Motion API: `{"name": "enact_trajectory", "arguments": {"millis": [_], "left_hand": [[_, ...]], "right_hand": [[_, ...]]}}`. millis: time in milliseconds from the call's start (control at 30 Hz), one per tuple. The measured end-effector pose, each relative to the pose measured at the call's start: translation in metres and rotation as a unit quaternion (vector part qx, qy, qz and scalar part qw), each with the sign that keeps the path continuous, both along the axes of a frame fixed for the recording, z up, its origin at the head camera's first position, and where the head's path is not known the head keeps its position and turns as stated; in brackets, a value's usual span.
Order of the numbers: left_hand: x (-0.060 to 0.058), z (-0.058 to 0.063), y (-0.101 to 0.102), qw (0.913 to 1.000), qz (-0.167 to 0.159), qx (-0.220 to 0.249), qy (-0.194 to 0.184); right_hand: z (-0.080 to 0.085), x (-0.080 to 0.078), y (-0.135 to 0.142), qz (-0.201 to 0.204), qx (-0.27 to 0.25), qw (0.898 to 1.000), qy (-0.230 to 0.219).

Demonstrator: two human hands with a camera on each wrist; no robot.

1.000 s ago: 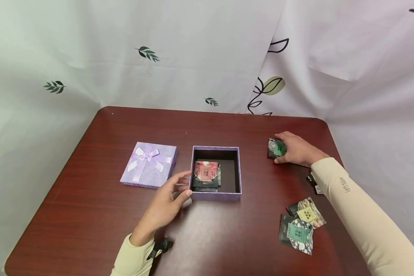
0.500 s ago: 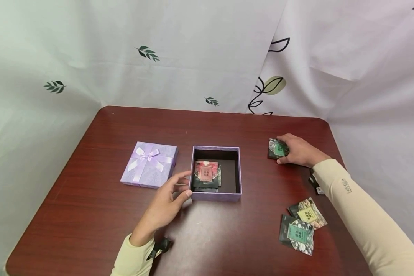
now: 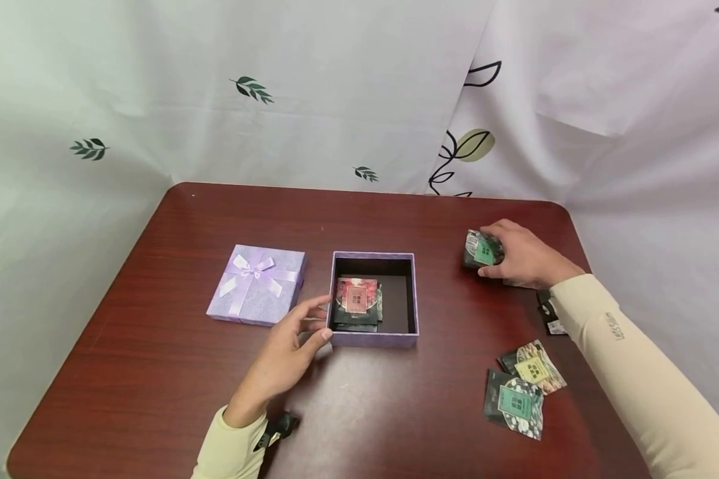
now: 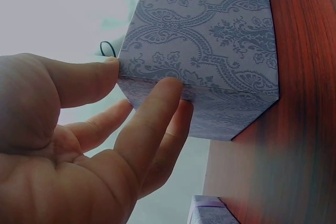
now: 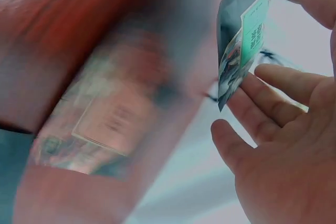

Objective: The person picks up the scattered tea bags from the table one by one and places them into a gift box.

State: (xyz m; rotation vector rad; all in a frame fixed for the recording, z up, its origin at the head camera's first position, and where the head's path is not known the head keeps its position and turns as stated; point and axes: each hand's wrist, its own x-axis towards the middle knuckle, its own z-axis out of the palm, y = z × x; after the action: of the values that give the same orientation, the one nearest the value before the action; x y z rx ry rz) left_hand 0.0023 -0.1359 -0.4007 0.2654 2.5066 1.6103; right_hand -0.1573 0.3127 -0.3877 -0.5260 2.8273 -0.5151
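Observation:
In the head view my left hand [image 3: 284, 352] rests its fingertips and thumb on the left side of an open lilac box [image 3: 374, 340]. The left wrist view shows these fingers [image 4: 152, 124] touching the box's patterned wall [image 4: 210, 30] near a corner. Inside the box lies a red-and-black sachet [image 3: 357, 301] on top of others. At the table's far right my right hand [image 3: 530, 256] pinches a sachet with a green label [image 3: 484, 250]. The right wrist view has that green-labelled sachet [image 5: 244, 38] tilted between thumb and fingers, and a blurred orange-labelled sachet [image 5: 113, 119] beyond.
A lilac lid [image 3: 256, 285] with a ribbon bow lies left of the box. Right of it, a yellow-labelled sachet [image 3: 533, 368] is partly covered by a teal-labelled sachet [image 3: 515, 402]. The dark wooden table [image 3: 413, 399] meets a white curtain [image 3: 311, 133] behind.
My right hand has lifted slightly with the green-labelled sachet and shows more of a pale sachet beneath. The left hand stays at the box. The head view has shifted a little.

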Motion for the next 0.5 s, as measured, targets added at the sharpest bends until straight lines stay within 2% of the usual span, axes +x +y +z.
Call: {"name": "enact_trajectory", "arguments": {"millis": [267, 500], "left_hand": [[-0.001, 0.0, -0.001, 1.0, -0.003, 0.002, 0.004], [-0.001, -0.001, 0.0, 1.0, -0.004, 0.005, 0.002]], "right_hand": [[0.031, 0.015, -0.018, 0.021, 0.001, 0.999, 0.042], [0.057, 0.028, -0.043, 0.072, -0.003, 0.994, 0.088]]}}
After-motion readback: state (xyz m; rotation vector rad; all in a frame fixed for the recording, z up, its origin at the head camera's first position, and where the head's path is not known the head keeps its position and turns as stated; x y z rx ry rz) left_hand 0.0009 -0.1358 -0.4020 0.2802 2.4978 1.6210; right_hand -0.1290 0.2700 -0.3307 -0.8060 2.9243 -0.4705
